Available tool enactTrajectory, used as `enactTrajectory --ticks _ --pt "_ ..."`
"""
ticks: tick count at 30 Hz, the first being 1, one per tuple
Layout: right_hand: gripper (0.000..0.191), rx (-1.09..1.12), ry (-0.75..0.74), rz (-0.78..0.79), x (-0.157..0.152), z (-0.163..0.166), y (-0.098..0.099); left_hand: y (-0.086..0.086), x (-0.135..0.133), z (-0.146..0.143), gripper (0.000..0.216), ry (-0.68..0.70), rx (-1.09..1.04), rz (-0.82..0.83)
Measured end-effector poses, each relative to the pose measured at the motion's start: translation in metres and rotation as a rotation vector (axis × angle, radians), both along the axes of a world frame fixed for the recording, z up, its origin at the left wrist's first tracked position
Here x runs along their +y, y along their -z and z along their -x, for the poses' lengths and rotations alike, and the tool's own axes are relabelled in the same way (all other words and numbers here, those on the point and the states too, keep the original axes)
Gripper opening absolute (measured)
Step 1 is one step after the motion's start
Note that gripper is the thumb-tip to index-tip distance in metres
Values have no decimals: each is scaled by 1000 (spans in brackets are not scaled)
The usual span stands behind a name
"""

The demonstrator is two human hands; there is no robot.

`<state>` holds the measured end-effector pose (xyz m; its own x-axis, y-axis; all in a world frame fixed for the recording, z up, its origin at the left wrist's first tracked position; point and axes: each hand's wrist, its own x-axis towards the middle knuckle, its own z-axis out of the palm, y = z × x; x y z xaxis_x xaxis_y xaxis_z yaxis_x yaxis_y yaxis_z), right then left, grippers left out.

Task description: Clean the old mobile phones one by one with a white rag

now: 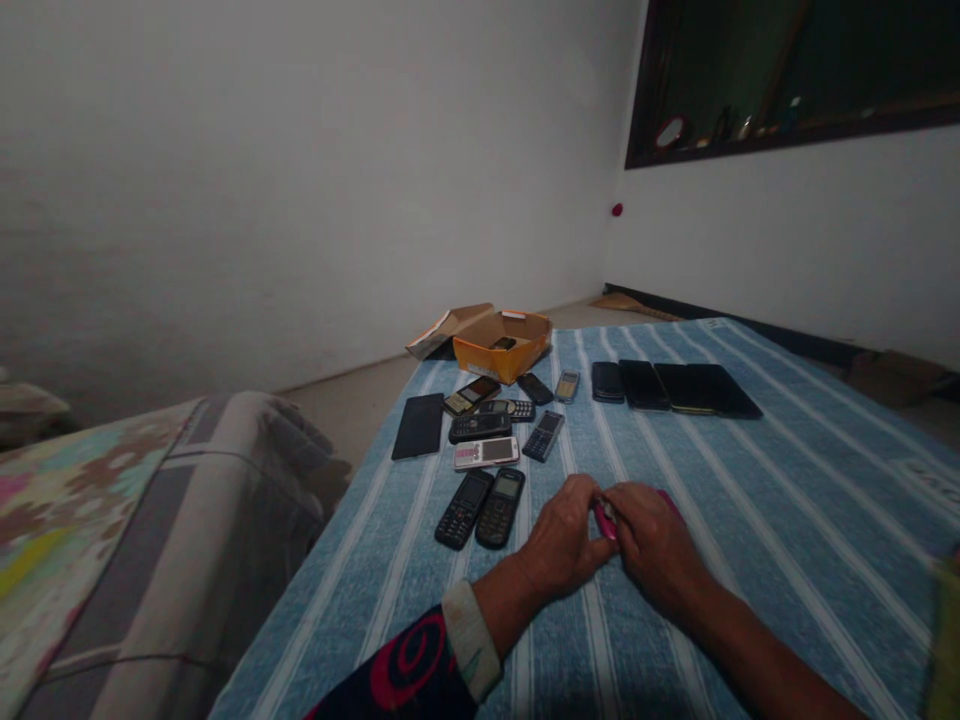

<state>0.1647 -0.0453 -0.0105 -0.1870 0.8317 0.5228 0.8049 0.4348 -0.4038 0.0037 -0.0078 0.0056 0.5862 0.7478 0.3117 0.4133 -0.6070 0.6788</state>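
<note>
Over the blue striped cloth (pixel 577 650), my left hand (pixel 566 540) and my right hand (pixel 656 545) meet with fingers bent. Between them is a pink phone-like object (pixel 606 522), largely covered by my fingers. Its left part sticks out near my left thumb, and a bit of pink shows past my right knuckles. Something small and pale is at the fingertips, too hidden to name. Left of my left hand lie two dark keypad phones, one (pixel 500 508) with a grey screen and one black (pixel 464 510).
A silver-pink phone (pixel 486 453), a black phone (pixel 480 427), a dark tablet-like slab (pixel 418 426) and several other phones lie beyond. An open orange box (pixel 499 358) stands at the far edge. Black flat devices (pixel 643 385) form a row at right. A draped piece (pixel 217 500) stands left.
</note>
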Motion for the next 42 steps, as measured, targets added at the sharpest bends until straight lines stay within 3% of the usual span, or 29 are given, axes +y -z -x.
enactTrajectory --ticks 9,24,33,42 --pt "36 -18 -175 -23 -2 2 1 8 1 1 60 37 -51 -10" --pt "35 -109 55 -44 3 -34 17 2 -1 0 64 17 14 37" --pt "37 -53 -156 -118 -5 -1 8 12 3 0 64 36 -12 -10" --pt "34 -86 -64 -79 -5 -18 8 6 0 1 66 10 18 35"
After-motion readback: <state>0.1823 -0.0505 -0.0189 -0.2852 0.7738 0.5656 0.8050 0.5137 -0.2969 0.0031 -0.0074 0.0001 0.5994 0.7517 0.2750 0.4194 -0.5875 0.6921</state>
